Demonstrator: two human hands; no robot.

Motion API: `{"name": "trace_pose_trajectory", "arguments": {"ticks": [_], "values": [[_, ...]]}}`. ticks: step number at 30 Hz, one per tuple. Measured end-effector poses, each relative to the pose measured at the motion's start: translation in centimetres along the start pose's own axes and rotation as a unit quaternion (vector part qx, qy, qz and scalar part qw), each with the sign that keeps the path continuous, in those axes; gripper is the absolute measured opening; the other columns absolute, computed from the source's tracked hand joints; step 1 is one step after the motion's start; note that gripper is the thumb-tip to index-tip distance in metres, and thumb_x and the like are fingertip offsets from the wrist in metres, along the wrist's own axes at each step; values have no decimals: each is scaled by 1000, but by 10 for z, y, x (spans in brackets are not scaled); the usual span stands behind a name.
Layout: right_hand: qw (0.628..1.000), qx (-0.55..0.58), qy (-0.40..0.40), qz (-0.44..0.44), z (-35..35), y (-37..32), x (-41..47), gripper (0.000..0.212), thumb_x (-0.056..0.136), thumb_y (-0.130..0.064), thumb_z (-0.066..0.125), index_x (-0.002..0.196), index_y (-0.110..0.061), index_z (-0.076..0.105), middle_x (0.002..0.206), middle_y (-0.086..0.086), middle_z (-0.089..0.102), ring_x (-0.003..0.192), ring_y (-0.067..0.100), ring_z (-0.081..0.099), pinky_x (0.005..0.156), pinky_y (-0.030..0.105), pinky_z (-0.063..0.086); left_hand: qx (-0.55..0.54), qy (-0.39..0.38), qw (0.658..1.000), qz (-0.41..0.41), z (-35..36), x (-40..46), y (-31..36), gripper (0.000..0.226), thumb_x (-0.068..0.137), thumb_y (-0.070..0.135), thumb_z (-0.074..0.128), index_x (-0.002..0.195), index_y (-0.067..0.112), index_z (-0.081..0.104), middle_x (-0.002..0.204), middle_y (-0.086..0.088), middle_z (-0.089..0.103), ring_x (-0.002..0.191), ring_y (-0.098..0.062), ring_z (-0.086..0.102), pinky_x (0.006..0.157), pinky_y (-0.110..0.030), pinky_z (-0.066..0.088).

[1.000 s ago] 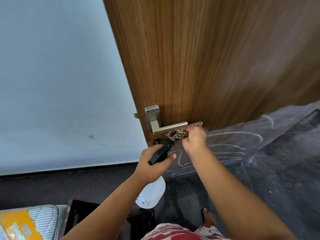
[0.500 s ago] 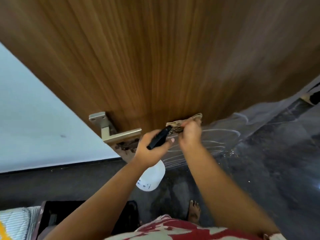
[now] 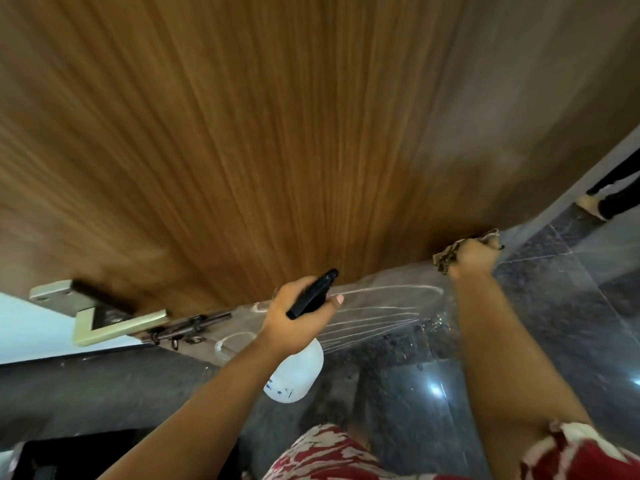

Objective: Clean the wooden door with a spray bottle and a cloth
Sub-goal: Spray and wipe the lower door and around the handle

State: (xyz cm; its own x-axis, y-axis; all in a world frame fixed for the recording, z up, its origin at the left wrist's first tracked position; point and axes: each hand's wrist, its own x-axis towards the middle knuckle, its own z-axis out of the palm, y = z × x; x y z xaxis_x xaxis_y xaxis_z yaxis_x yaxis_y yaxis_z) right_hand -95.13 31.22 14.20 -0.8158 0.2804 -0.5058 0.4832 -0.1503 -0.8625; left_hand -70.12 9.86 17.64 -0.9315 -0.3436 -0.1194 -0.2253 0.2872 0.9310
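Holding a white spray bottle point(image 3: 296, 374) in the middle of the frame, the left hand point(image 3: 298, 315) wraps its fingers around the black top. Over at the right of the frame, the right hand point(image 3: 472, 259) squeezes a patterned cloth point(image 3: 446, 256) and pushes it against the wooden door point(image 3: 277, 133). The big brown door fills the top of the frame. A shiny metal handle point(image 3: 114, 327) sticks out at the lower left. Dark floor point(image 3: 554, 306) shows below.

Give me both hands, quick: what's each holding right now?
Left hand: grips the spray bottle by its black head.
Right hand: holds the patterned cloth against the wooden door.
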Motion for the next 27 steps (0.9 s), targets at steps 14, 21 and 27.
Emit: {"name": "trace_pose_trajectory", "arguments": {"ticks": [14,21,27], "values": [[985,-9,96,-143,-20,6,51,46,100,-7,50,145,-4,41,143,15,49,126,18,49,94,2,32,62,-50,996,26,65,49,34,27,86,38,75,70,23,59,58,13,54,57,-8,55,60,-25,41],[997,16,59,-44,-18,16,64,50,105,-14,38,153,-22,29,122,4,61,91,14,62,72,18,52,45,-55,997,34,85,63,42,30,91,29,76,75,8,61,61,-3,55,60,-16,56,62,-31,42],[952,-85,153,-252,-20,-21,82,51,103,-15,41,153,-13,30,156,14,30,142,28,32,116,26,21,34,-58,997,34,102,73,37,29,87,34,78,70,20,59,59,10,53,59,-11,54,62,-29,42]]}}
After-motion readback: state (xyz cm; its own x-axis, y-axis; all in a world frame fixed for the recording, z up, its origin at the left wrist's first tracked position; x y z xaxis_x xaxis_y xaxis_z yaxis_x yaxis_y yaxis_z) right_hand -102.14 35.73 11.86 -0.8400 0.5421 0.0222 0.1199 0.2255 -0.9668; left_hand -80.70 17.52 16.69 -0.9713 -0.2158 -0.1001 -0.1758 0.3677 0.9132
